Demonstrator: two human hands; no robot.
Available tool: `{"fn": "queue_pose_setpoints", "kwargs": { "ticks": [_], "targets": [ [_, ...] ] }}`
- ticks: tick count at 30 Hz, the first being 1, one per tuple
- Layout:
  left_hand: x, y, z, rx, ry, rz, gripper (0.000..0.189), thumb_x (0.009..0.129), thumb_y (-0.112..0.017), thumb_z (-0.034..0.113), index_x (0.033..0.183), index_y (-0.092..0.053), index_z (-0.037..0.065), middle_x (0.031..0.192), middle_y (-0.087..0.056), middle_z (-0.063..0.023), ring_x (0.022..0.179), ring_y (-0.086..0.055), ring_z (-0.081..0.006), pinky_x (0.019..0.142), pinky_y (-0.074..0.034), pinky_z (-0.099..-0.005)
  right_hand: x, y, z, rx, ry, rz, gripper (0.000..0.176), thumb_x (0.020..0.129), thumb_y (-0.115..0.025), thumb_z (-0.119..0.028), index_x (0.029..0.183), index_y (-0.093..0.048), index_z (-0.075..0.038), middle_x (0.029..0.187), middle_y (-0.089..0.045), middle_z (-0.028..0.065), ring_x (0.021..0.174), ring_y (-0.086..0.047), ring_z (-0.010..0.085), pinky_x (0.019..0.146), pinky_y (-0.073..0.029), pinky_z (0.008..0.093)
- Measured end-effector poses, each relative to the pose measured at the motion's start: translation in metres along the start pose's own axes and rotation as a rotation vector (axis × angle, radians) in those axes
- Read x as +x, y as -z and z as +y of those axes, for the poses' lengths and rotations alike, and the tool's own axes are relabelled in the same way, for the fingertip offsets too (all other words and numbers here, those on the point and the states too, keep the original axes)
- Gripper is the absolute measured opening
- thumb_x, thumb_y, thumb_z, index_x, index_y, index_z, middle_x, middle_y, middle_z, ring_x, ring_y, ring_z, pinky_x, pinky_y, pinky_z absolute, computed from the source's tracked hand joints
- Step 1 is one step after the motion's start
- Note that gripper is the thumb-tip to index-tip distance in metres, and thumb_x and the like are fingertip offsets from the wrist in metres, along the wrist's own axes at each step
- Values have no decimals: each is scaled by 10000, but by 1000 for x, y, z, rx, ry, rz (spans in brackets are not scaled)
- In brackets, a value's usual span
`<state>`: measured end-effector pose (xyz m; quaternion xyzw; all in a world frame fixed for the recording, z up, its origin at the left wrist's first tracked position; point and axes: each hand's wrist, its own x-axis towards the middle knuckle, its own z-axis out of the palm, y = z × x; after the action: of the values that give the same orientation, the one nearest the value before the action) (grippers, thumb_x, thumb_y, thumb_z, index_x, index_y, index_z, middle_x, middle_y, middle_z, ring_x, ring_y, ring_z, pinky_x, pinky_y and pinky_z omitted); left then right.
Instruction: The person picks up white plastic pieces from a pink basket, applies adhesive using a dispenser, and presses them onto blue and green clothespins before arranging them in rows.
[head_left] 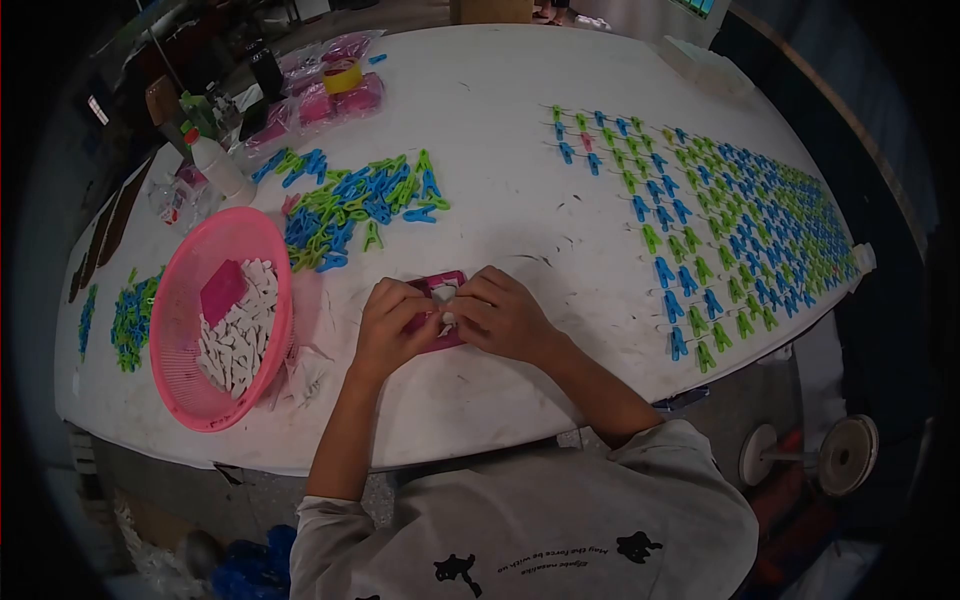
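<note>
Grey shirt (560, 520) fabric is seen nearest the lens. At the left, a pink basket (180, 320) of white pieces (235, 335) is kept just beside the left hand (392, 325), apparently for short reaches. A loose heap of clips (350, 205) is left behind it. The left hand and right hand (505, 318) are closed on a pink holder (447, 283) at mid-table (500, 150), so that a small white part (447, 322) is steadied between the fingertips. At the right, rows of clips (720, 220) are laid apart. The holder is mostly hidden by fingers, and the part is too small to identify.
</note>
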<state>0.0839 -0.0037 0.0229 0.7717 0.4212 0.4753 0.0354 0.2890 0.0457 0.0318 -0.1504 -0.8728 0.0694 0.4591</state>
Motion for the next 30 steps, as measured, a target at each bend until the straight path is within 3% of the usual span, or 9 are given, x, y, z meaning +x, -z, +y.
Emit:
{"fn": "queue_pose_setpoints", "kwargs": {
  "ticks": [2,5,15,17,21,23,24,26,30],
  "targets": [
    [1,0,1,0,2,11,228,655,-807,33,846,-686,64,863,-622,-58,835,-584,-254,725,-476,-357,0,1,-1,-18,-16,-16,256,689,-744,-38,928,-663,-84,888,-595,33,836,-563,220,768,-517,334],
    [0,-1,2,10,27,14,226,657,-804,29,848,-686,61,869,-625,-62,836,-585,-254,724,-477,-359,1,1,0,-7,9,10,299,664,-743,12,933,-649,-80,897,-610,31,807,-581,225,695,-519,325],
    [0,-1,1,26,-14,30,240,661,-804,25,874,-700,65,849,-609,-49,828,-576,-250,716,-471,-354,4,4,-5,-22,28,22,329,671,-738,13,977,-656,-74,929,-610,46,832,-579,223,698,-512,323],
    [1,1,3,32,-4,40,236,668,-801,22,877,-702,66,849,-611,-46,829,-576,-249,717,-471,-352,5,10,-11,76,-87,153,335,702,-733,-52,1030,-668,-83,991,-594,73,888,-578,229,767,-523,323],
    [2,6,1,29,100,113,189,716,-791,24,879,-702,59,840,-641,-55,826,-585,-244,727,-475,-345,-3,7,3,-10,-123,251,327,733,-700,-35,1055,-668,-84,1026,-581,95,878,-581,240,734,-517,324],
    [2,8,0,23,118,153,170,736,-788,27,878,-701,56,836,-651,-60,824,-588,-244,729,-477,-340,-8,0,18,60,-328,293,291,771,-672,-19,1056,-665,-83,989,-595,80,869,-581,228,708,-505,329],
    [2,8,-1,-1,149,174,149,756,-781,32,879,-699,52,834,-655,-67,822,-590,-241,728,-477,-334,-8,-1,24,66,-316,289,291,771,-672,-19,1056,-665,-83,989,-595,80,869,-581,228,708,-505,329],
    [3,12,-3,-9,179,208,129,777,-774,37,880,-698,49,831,-660,-74,819,-592,-238,727,-477,-328,-5,-4,37,113,-522,231,244,798,-675,-22,1037,-666,-69,923,-611,74,811,-585,199,686,-490,323],
    [2,15,-3,-147,348,221,97,807,-754,41,879,-690,42,835,-653,-64,790,-568,-197,703,-459,-299,16,-17,73,201,-568,152,198,819,-679,-32,1017,-664,-40,859,-616,72,737,-573,176,656,-474,318]
  ]
}}
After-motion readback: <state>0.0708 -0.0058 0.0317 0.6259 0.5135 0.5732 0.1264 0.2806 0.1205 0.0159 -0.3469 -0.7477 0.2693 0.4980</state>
